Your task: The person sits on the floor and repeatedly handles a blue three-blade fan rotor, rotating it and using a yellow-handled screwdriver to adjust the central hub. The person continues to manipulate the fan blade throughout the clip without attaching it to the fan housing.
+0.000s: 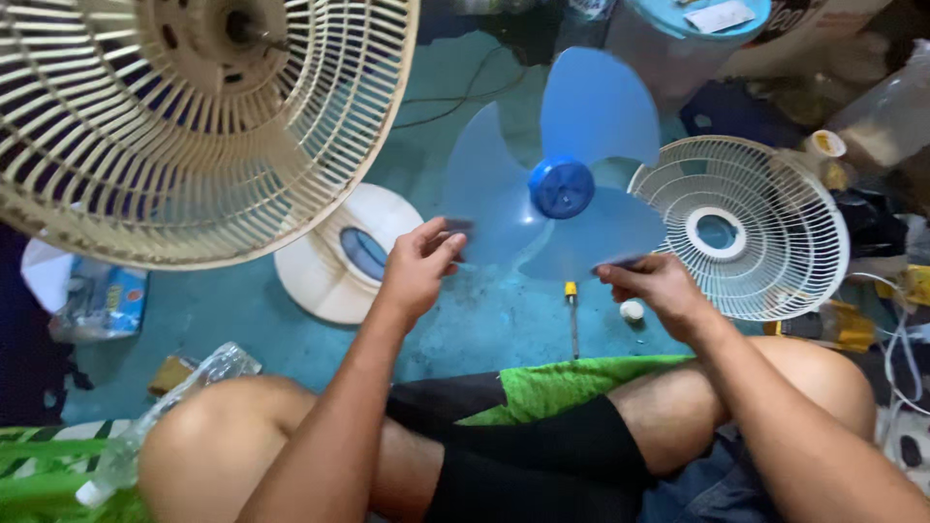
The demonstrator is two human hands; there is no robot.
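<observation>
Teal floor, both hands' fingers gripping blue fan blade, white grille nr.

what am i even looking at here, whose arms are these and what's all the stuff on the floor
There is no machine here: a camera worn on a person's head looks down, so the arms and bare knees are the wearer's own, seated on a teal floor.

The left hand and right hand each pinch an edge of a translucent blue fan blade, a three-bladed piece with a darker blue hub.

At upper left stands the fan's cream rear grille, with the bare motor shaft at its middle. Below it is the round white fan base. On the right lies a white front grille, flat on the floor. Between the hands lie a yellow-handled screwdriver and a small white cap. A clear plastic bottle rests by the left knee.
</observation>
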